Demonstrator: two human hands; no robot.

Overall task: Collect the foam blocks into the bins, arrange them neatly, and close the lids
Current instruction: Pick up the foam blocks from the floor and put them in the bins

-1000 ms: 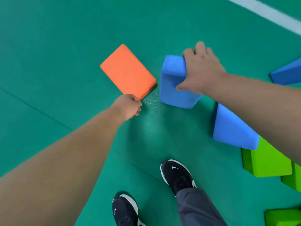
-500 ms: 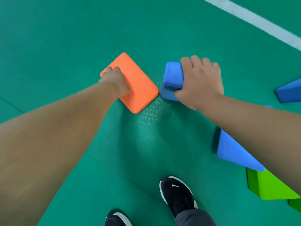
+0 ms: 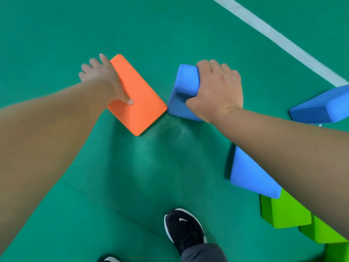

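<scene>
the left hand (image 3: 103,76) grips the orange foam block (image 3: 135,95) along its left long edge, thumb pressed on the top face and fingers spread past the far side; whether they curl under the block is hard to tell from this angle. the block lies flat on the green floor mat (image 3: 56,31). the right hand (image 3: 217,89) is clamped over the top of an upright blue foam block (image 3: 184,86), fingers wrapped over its far side and thumb on the near face. the near right corner of the orange block almost meets the lower left corner of that blue block. below the right forearm, toward the person, a second blue foam block (image 3: 251,176) lies on the mat, and beyond it are bright green foam blocks (image 3: 287,214), side by side. to the right of the right hand, well apart, a third blue foam block (image 3: 324,106) sits near a white floor line (image 3: 273,35). a black sneaker (image 3: 184,227) stands on the mat between the two arms.
</scene>
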